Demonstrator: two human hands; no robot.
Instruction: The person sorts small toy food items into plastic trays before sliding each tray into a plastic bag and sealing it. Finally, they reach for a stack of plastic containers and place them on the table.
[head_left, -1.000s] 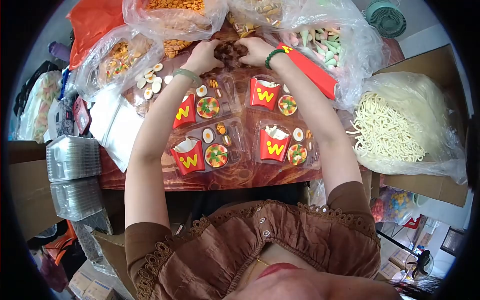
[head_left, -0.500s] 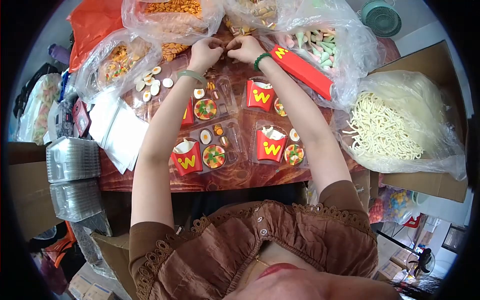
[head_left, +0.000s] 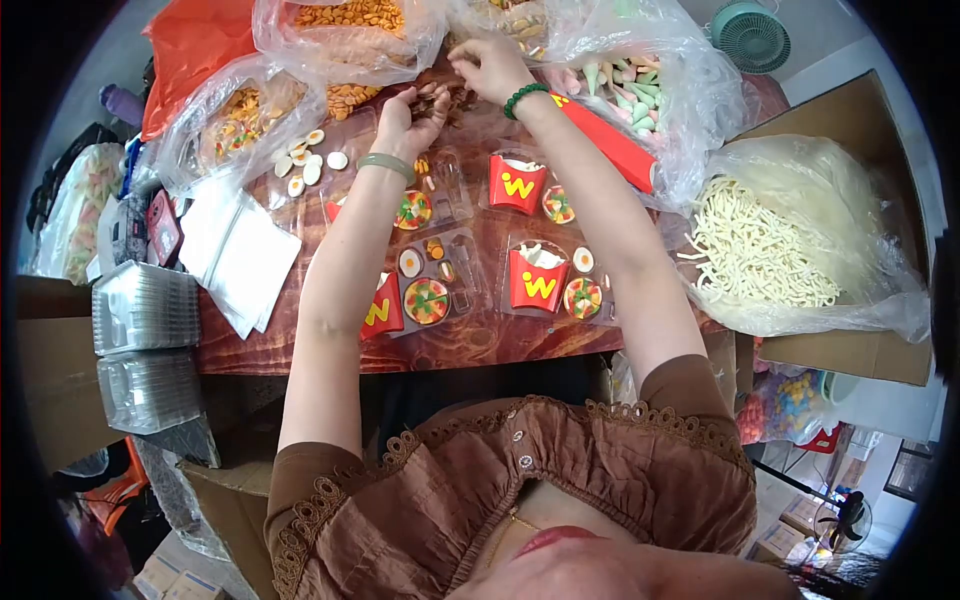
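My left hand (head_left: pixel 410 122) is palm up beyond the trays, fingers curled into a cup; what lies in it is too small to make out. To its right, my right hand (head_left: pixel 494 72) has thumb and fingers pinched together beside a clear bag of small mixed pieces (head_left: pixel 520 22); any piece between the fingertips is hidden. Nearer me sit several clear plastic trays (head_left: pixel 462 292) with red fry cartons (head_left: pixel 537 281), toy pizzas (head_left: pixel 427 301) and fried eggs (head_left: pixel 411 263). My left forearm partly covers the left cartons.
Flattened red cartons (head_left: pixel 606 145) lie under my right forearm. Bags of orange pieces (head_left: pixel 350 14) and pastel cones (head_left: pixel 640 95) line the back. Loose eggs (head_left: pixel 297 160), white bags (head_left: pixel 240 255) and stacked clear trays (head_left: pixel 146 308) are left. A box (head_left: pixel 850 355) of cream strands (head_left: pixel 765 250) stands right.
My hands, close together before, have parted. My left hand has come down toward me and turned palm up, while my right has moved slightly farther away.
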